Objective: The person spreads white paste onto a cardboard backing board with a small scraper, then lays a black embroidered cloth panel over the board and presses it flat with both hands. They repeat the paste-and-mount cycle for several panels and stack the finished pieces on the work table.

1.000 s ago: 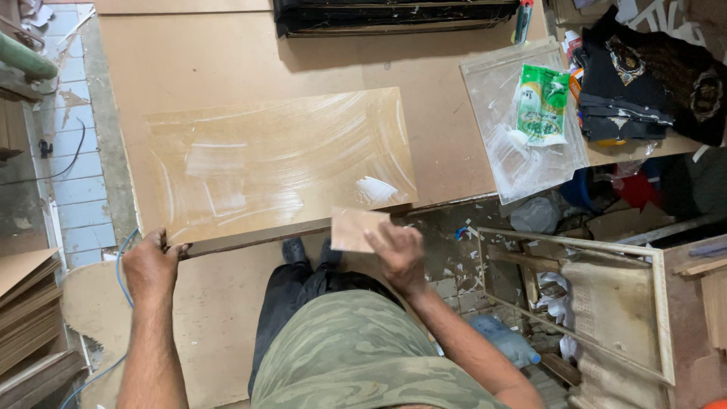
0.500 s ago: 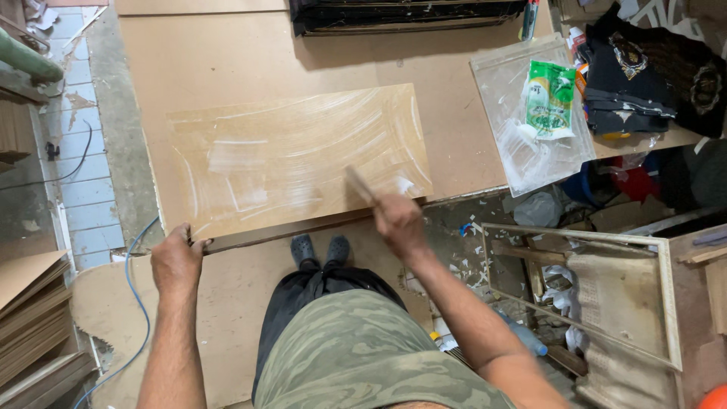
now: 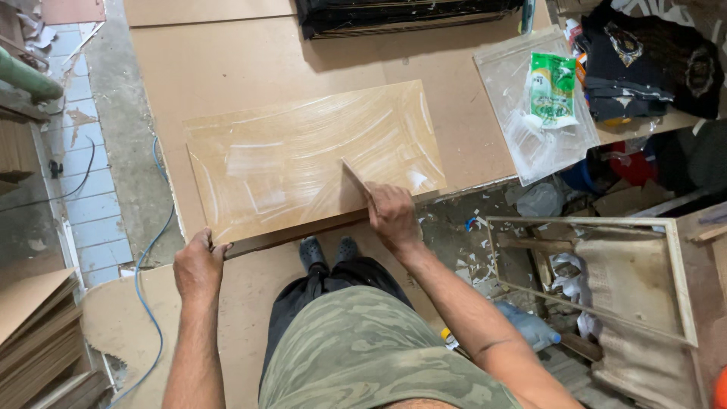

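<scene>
One wood-grain panel (image 3: 303, 163), smeared white, lies flat on a larger brown board (image 3: 227, 68). Left hand (image 3: 198, 266) clamps the panel's near left corner. Right hand (image 3: 391, 214) grips one thin scraper card (image 3: 354, 178), edge pressed to the panel. Two shoes (image 3: 327, 250) below; one green packet (image 3: 551, 89) far right.

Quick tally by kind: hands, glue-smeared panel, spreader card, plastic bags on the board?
Hands: 2, left hand and right hand
Smeared wood panel: 1
Spreader card: 1
Clear plastic bag: 1
Green packet: 1
Total: 6
</scene>
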